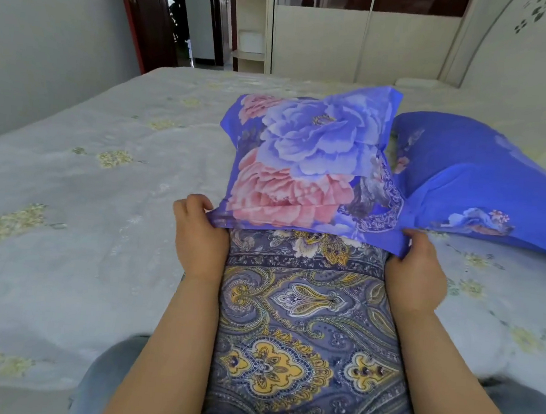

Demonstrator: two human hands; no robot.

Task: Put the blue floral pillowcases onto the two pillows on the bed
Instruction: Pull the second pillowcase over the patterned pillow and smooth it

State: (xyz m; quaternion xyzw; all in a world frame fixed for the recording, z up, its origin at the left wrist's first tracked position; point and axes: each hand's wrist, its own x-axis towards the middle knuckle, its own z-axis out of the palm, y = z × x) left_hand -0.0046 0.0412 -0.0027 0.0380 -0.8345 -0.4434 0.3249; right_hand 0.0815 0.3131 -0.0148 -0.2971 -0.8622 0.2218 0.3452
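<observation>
While each hand — left hand (198, 233), right hand (419, 269) — pinches its open edge, the pillowcase (308, 163) half-covers the pillow (306, 335).

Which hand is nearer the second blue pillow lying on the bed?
Right. The right hand grips the pillowcase edge just beside the blue pillow; the left hand holds the opposite edge, across the paisley pillow.

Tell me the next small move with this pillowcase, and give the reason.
Probably draw the pillowcase hem further toward the body, over the paisley pillow. The left hand and right hand each pinch a corner of its open edge, and only the pillow's far end is inside; most of it lies bare between the forearms.
</observation>
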